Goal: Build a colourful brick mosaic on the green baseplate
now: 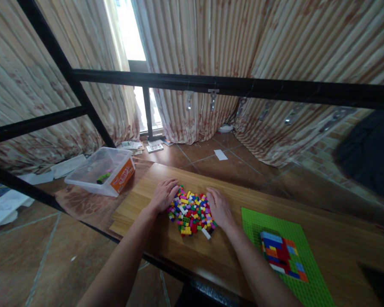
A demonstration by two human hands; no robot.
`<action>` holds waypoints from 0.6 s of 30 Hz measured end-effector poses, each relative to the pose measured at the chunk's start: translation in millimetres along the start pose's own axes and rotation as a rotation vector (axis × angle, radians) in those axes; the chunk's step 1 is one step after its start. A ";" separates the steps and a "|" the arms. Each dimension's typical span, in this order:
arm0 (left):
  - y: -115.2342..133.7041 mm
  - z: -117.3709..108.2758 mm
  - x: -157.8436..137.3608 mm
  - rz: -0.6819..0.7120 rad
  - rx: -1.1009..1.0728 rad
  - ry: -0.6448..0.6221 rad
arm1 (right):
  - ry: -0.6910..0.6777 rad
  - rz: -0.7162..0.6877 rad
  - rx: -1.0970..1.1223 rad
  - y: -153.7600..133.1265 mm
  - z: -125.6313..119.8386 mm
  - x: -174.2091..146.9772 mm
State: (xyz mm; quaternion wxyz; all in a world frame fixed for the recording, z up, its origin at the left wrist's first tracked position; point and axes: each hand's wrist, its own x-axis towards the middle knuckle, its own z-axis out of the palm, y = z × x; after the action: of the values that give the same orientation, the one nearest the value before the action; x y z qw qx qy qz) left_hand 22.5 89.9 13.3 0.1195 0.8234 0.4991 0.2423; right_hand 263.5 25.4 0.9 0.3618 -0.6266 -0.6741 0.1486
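Observation:
A loose pile of small coloured toy bricks (192, 211) lies on the wooden board (166, 243) in front of me. My left hand (164, 195) rests against the pile's left side, fingers stretched out and touching the bricks. On the opposite side, my right hand (219, 209) lies along the pile with its fingers extended. Neither hand grips a brick that I can see. To the right, a green studded baseplate (307, 243) carries a block of joined bricks (280, 253) in red, blue, orange and other colours.
A clear plastic box (94, 170) with an orange label and a few bricks inside stands at the board's left end. Black metal bars (179, 80) cross ahead, with clips hanging from them. Behind are patterned curtains (205, 42); papers lie on the tiled floor.

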 end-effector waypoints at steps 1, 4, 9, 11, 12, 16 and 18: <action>2.6 -0.7 0.3 0.035 -0.023 -0.013 | -0.027 -0.028 0.012 -0.9 1.5 0.6; 10.9 -2.1 -0.5 0.090 -0.102 -0.044 | -0.063 -0.083 0.059 -5.9 5.0 -1.3; 23.1 -0.2 -3.4 0.060 -0.252 -0.026 | -0.087 -0.089 0.205 -13.5 3.2 -5.8; 26.7 1.3 -4.5 0.038 -0.323 0.004 | -0.091 -0.065 0.254 -15.4 1.8 -6.5; 28.0 2.0 -5.1 0.025 -0.358 0.023 | -0.088 -0.047 0.269 -16.0 1.2 -6.5; 27.5 1.8 -10.0 -0.082 -0.513 0.145 | -0.024 0.013 0.299 -16.9 -3.7 -7.5; 23.9 -1.5 -15.5 -0.173 -0.578 0.227 | 0.042 0.017 0.298 -18.6 -9.7 -14.9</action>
State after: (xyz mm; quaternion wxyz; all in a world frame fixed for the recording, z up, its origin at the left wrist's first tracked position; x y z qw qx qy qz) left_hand 34.0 64.9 20.6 0.3121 0.6774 0.4881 0.4533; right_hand 255.6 5.6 15.4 0.4635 -0.5746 -0.6316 0.2369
